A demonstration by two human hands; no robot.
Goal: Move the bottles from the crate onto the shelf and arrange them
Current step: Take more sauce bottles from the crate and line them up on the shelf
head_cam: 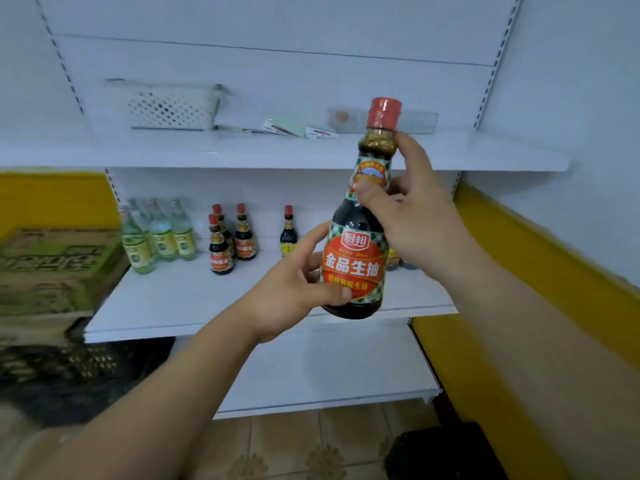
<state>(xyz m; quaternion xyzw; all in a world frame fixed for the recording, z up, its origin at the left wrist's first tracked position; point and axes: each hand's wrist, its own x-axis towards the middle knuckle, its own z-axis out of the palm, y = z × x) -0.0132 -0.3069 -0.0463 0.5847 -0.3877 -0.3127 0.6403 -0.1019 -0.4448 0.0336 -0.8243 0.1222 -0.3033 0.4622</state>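
I hold a dark soy sauce bottle (358, 237) with a red cap and an orange label upright in front of the shelves. My left hand (294, 289) grips its lower body, thumb across the label's bottom edge. My right hand (408, 209) grips the neck, thumb on the neck label. On the middle shelf (194, 303) behind it stand several pale green bottles (156, 233) at the left, three dark soy bottles (228, 237) beside them, and one more soy bottle (288, 228) apart to the right. The held bottle and my right hand hide the shelf's right part.
A white perforated basket (173, 107), loose packets (287, 128) and a clear tray (415, 121) sit on the upper shelf. Stacked cardboard boxes (52, 271) stand at the left. A dark crate (86, 368) sits low left, a black object (443, 452) on the tiled floor.
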